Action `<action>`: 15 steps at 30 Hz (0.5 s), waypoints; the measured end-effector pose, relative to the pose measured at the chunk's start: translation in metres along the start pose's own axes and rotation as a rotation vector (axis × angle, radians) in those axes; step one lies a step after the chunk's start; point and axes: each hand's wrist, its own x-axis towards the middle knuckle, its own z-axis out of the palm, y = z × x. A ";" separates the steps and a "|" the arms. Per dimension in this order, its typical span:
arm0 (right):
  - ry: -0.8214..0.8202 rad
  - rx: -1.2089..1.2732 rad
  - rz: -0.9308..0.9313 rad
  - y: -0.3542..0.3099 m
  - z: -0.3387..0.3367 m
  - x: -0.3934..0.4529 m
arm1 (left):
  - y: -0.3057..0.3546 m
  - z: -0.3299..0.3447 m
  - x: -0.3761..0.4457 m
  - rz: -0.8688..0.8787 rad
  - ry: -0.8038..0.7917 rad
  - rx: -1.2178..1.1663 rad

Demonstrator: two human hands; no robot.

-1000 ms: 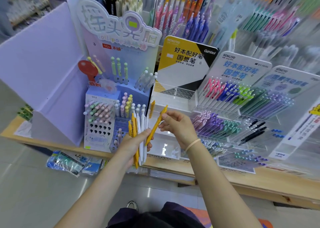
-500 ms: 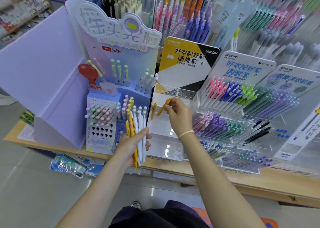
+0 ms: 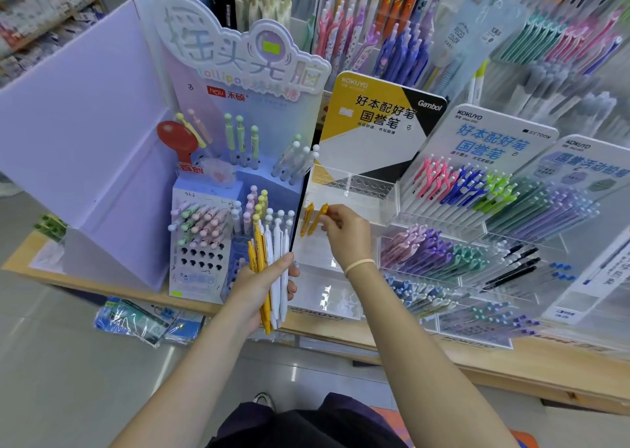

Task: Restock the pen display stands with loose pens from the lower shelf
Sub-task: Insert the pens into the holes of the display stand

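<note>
My left hand [image 3: 259, 285] grips a bunch of loose yellow and white pens [image 3: 271, 263], held upright in front of the purple stand. My right hand [image 3: 344, 231] pinches the top of a yellow pen [image 3: 317, 219] that stands in the left end of the clear acrylic stand [image 3: 354, 188] under the yellow and black Gambol sign. Another yellow pen [image 3: 306, 219] stands in the stand just to its left. The rest of that stand's holes show no pens.
A purple lollipop-pen stand [image 3: 211, 229] sits to the left, with a big lilac card display [image 3: 85, 147] beyond it. Full Kokuyo stands of coloured pens [image 3: 477, 192] fill the right. All rest on a wooden shelf [image 3: 511, 362]; plastic-wrapped packs [image 3: 136, 321] lie below it.
My right hand took one yellow pen from the bunch, carried it up and right to the clear stand, and lowered it in beside the first yellow pen. The left hand kept hold of its bunch.
</note>
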 end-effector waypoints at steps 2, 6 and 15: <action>0.019 0.015 0.013 0.000 0.005 0.002 | 0.000 -0.001 0.000 0.000 -0.013 -0.009; 0.050 0.024 0.026 0.001 0.011 0.005 | -0.001 -0.003 0.000 0.004 -0.025 -0.025; 0.054 0.030 0.026 0.009 0.011 0.004 | -0.003 -0.008 -0.002 0.023 -0.150 0.022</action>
